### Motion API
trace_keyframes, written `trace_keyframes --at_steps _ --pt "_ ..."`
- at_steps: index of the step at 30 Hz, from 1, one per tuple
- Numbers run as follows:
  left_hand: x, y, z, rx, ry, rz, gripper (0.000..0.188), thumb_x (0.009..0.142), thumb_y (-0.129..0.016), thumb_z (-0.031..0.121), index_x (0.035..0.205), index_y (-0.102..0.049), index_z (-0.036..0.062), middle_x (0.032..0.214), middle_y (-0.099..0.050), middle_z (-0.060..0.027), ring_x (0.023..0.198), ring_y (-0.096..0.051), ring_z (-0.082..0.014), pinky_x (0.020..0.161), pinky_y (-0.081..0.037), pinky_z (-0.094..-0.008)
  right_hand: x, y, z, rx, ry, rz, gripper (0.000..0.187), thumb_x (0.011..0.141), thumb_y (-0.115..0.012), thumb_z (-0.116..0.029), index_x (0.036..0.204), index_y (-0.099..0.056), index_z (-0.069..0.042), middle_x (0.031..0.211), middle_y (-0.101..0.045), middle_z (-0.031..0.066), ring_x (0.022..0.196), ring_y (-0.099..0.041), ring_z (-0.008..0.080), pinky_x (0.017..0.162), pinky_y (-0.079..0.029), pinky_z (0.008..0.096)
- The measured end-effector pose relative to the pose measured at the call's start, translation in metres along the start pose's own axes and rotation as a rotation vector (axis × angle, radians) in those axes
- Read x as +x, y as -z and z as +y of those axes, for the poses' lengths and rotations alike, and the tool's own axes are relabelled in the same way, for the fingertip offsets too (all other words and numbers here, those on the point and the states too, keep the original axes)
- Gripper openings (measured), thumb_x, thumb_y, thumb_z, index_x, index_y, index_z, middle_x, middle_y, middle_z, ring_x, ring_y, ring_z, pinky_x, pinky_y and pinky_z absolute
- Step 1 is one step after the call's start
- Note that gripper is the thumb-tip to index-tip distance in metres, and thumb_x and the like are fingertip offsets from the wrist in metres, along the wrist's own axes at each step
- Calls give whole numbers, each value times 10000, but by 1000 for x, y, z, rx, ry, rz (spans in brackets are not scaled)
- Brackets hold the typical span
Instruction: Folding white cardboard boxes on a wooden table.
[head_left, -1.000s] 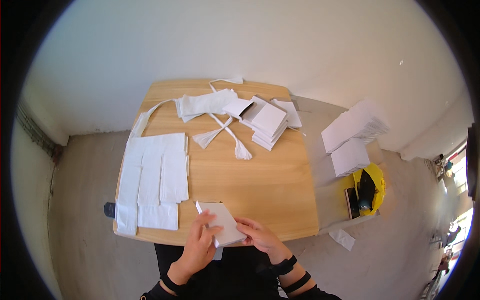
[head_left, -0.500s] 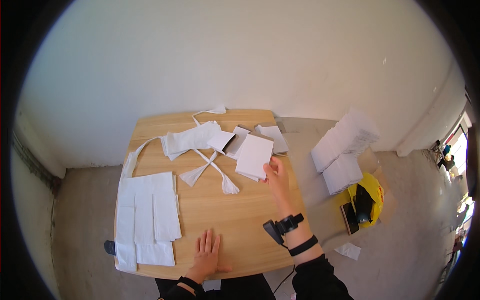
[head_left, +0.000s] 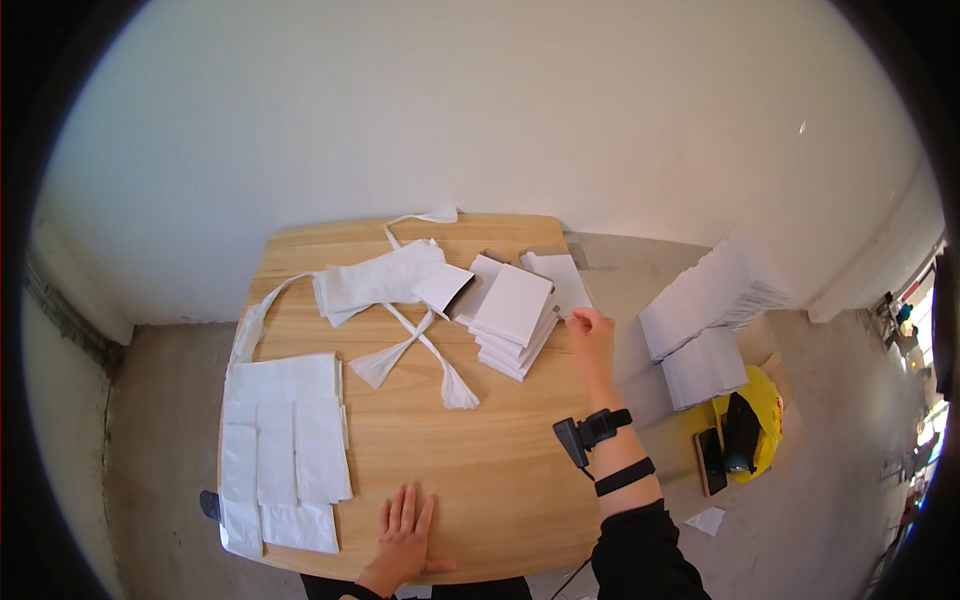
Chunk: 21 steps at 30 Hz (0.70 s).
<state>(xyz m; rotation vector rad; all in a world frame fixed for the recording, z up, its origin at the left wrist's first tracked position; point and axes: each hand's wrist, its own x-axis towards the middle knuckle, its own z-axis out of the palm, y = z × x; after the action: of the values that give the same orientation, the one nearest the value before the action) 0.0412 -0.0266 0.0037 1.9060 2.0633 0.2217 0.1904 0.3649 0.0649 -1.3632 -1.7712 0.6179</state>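
My left hand [head_left: 403, 538] lies flat on the wooden table [head_left: 480, 470] near its front edge, fingers spread and holding nothing. At the table's right edge my right hand [head_left: 592, 335] is closed, its thumb and fingertips together. Whatever they pinch, if anything, is too small to make out. Just left of that hand stands an uneven stack of white flat boxes [head_left: 512, 305]. Behind the stack lies another white box [head_left: 560, 277], close to my fingertips. An open-ended white box [head_left: 445, 288] leans at the stack's left side.
White plastic bags [head_left: 285, 430] lie overlapped at the table's left. More folded white bags [head_left: 375, 280] and twisted white strips [head_left: 425, 345] lie farther back. Beyond the right edge are tall stacks of white flat pieces [head_left: 705, 300], a yellow bag [head_left: 765, 420] and a phone [head_left: 710, 462].
My right hand has let go of the top box on the stack and moved right, its fingers now curled closed. The left hand stays flat on the table. The view has shifted slightly.
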Motion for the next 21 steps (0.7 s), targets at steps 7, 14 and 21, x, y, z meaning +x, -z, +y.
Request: trace_keyframes --at_steps 7,14,21 --pt "7 11 5 133 -19 -95 1231 512 -632 795 1395 -308 1 1446 -184 -315 1352 -138 -479 1073 -116 -583 65 -15 64 -229 18 193 296 757 -642 -114 1043 -585 -66 1045 -489 137 932 -530 278 805 -460 367" --pt "7 22 8 -44 19 -64 1232 522 -710 651 1461 -183 51 1503 -86 -261 1381 -93 -435 1101 -88 -557 102 -49 46 -365 -292 10 530 715 -762 -232 1136 -509 -31 1188 -419 188 1087 -504 335 898 -468 388" --pt "11 22 11 -68 11 -62 1253 483 -743 633 1452 -208 46 1501 -95 -260 1378 -108 -436 1100 -97 -559 134 -87 83 -612 -131 -166 742 621 -829 -276 1196 -441 -15 1163 -429 188 1077 -506 353 876 -473 417"
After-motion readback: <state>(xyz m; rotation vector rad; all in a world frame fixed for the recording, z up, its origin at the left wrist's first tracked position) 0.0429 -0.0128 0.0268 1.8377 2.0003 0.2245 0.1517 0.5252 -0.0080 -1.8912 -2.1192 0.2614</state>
